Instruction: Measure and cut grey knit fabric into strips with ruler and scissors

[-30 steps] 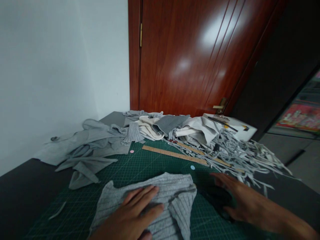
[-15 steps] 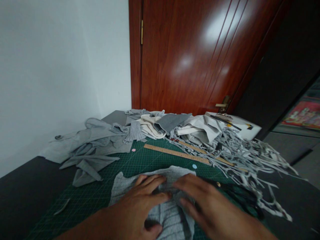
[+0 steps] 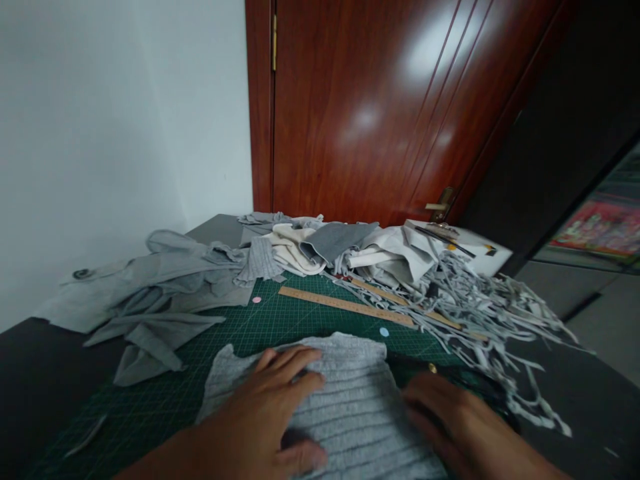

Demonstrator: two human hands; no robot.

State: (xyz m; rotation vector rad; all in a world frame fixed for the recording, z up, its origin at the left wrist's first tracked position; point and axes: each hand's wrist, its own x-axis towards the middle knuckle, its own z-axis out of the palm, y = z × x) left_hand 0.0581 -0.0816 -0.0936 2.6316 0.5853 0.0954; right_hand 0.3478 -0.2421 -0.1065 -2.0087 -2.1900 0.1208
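Observation:
A light grey ribbed knit cloth lies spread over the green cutting mat. On its left part my left hand rests flat with the fingers spread. My right hand is at the cloth's right edge, its fingers curled and blurred; whether they pinch the fabric is hidden. Just beyond that hand a dark, shiny item with a small gold-coloured part lies on the mat.
A wooden ruler lies behind the cloth. Grey fabric pieces are piled at left and back, tangled fabric strips at right. Beside them stands a white box. Two small discs, pink and blue, lie on the mat.
My right hand has moved right, from the cloth's middle to its right edge. The cloth now lies flatter and wider. My left hand stays on it, and the view has shifted slightly.

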